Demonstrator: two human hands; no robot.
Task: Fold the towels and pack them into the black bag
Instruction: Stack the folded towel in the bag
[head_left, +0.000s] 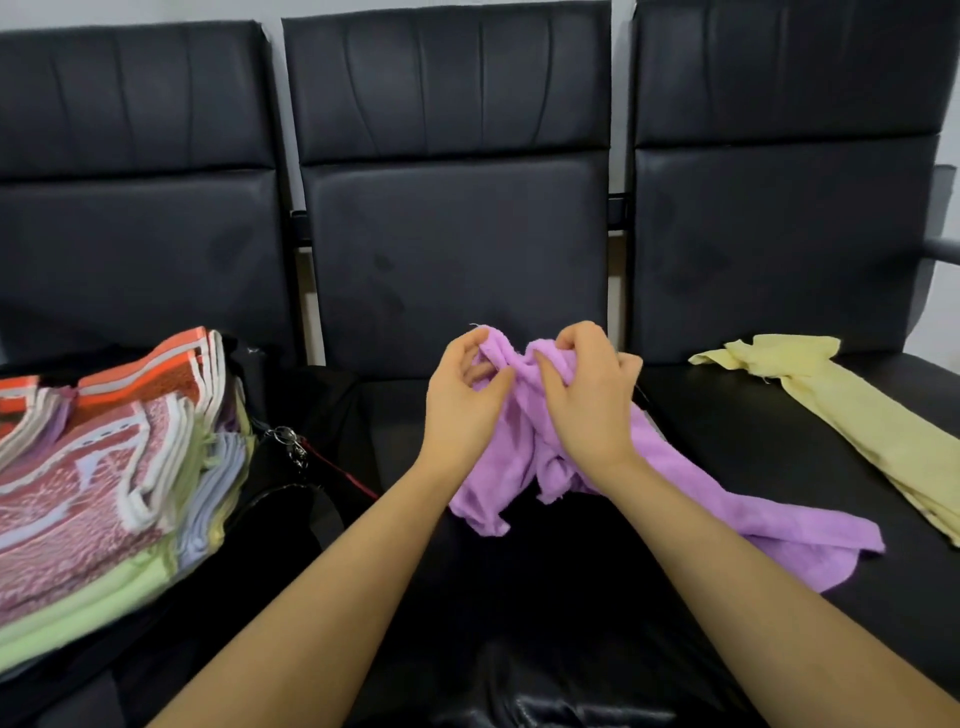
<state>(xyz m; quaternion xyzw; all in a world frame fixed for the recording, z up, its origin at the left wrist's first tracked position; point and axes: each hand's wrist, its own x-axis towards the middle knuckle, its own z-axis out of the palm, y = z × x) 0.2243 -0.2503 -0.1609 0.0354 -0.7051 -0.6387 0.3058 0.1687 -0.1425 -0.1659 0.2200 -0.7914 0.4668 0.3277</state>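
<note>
Head view: left hand (465, 395) and right hand (587, 395) pinch the bunched purple towel (675, 493) at 12 o'clock, likely seeking edges for folding.

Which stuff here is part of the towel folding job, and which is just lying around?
Job: purple towel, held bunched by left hand and right hand; yellow towel; folded stack; black bag.
Lying about: keyring; chairs.
</note>
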